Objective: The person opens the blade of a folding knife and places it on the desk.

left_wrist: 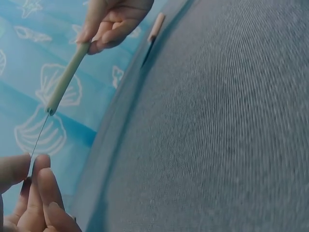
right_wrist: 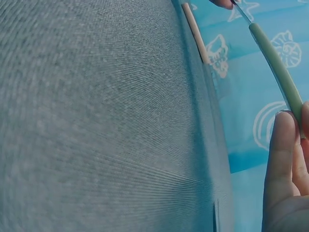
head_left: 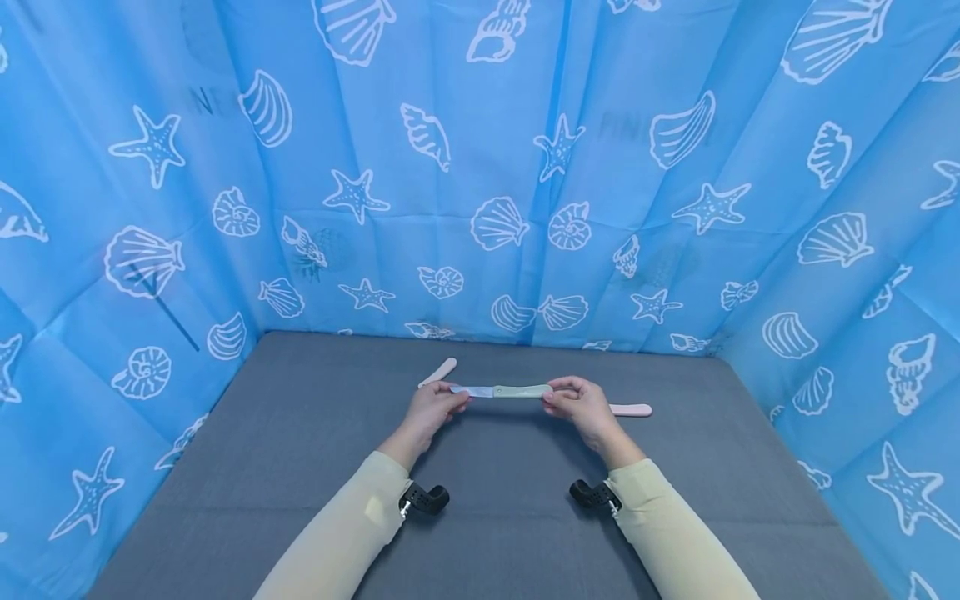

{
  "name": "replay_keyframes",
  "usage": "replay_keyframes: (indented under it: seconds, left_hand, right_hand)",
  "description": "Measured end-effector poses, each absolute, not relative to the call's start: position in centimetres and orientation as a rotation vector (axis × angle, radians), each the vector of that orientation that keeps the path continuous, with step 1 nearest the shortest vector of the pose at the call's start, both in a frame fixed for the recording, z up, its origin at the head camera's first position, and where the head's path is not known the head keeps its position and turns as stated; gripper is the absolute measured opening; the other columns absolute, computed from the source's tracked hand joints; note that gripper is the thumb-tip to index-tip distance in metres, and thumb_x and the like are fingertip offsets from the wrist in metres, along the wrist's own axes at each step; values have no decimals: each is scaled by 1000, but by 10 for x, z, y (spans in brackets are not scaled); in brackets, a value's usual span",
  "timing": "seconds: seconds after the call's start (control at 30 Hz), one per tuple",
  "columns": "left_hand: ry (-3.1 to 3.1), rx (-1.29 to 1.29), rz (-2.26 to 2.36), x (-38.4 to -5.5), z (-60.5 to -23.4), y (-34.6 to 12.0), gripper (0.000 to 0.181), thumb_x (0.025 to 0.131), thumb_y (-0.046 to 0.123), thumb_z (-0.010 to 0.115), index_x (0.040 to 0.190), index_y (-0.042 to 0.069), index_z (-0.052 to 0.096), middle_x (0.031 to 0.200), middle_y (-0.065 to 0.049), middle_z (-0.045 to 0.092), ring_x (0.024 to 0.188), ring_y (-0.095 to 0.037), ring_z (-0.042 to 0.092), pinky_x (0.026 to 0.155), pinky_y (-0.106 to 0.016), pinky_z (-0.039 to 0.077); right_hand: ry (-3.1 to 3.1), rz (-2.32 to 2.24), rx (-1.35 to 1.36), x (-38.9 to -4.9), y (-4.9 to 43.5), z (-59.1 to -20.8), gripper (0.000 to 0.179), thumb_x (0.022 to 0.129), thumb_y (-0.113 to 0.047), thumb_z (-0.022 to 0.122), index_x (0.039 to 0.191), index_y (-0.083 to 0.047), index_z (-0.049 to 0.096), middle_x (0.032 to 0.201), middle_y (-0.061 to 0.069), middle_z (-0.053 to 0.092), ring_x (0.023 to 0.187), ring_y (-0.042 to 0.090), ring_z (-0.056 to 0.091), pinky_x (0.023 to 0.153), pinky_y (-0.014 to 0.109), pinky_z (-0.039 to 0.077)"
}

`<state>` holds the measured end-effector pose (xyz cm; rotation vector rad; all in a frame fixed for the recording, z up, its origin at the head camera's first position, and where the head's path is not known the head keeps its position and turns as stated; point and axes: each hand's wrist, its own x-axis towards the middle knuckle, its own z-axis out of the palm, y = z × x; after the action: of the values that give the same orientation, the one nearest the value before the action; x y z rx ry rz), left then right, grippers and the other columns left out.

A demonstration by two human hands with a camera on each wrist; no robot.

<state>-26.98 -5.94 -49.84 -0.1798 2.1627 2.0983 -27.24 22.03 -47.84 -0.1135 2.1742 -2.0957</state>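
Note:
A knife with a pale green handle point(head_left: 523, 392) and a bare metal blade point(head_left: 480, 392) is held level above the table, between both hands. My left hand point(head_left: 429, 414) pinches the blade near its tip, between thumb and fingers. The butt of the handle is pinched by my right hand point(head_left: 588, 410). In the left wrist view the blade appears edge-on as a thin line from the green handle point(left_wrist: 67, 79). Beyond the right hand lies a pink-handled knife point(head_left: 632, 410), its blade hidden in the head view. Another pink handle point(head_left: 438, 372) lies behind the left hand, its lower end covered.
A dark grey cloth covers the table point(head_left: 495, 533). Blue curtains point(head_left: 450, 192) printed with white shells and starfish stand behind it and along both sides. Black wrist mounts point(head_left: 427, 498) sit at the cuffs of the pale sleeves.

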Motion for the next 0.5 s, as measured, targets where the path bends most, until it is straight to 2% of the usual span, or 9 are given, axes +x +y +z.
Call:
replay_keyframes:
  seconds: [0.23,0.5]
  left_hand:
    - [2306,-112,2011,-274,-503,-66,31,94,19,72,117,1,64,104,-10,74,92,-17,69,81,-35,53]
    - [2409,-51,1928,-272,-501,-72,33,96,13,69,125,-1,61,116,-13,70,105,-25,67,87,-39,54]
  right_hand:
    - [2140,-2095,-48,-275,223,-481,38,96,3,63,127,20,49,92,6,75,85,12,72,81,30,58]
    - [2120,-2106,60,-277,222,-483,34,96,6,61,125,19,49,87,5,73,77,8,70,74,25,58]
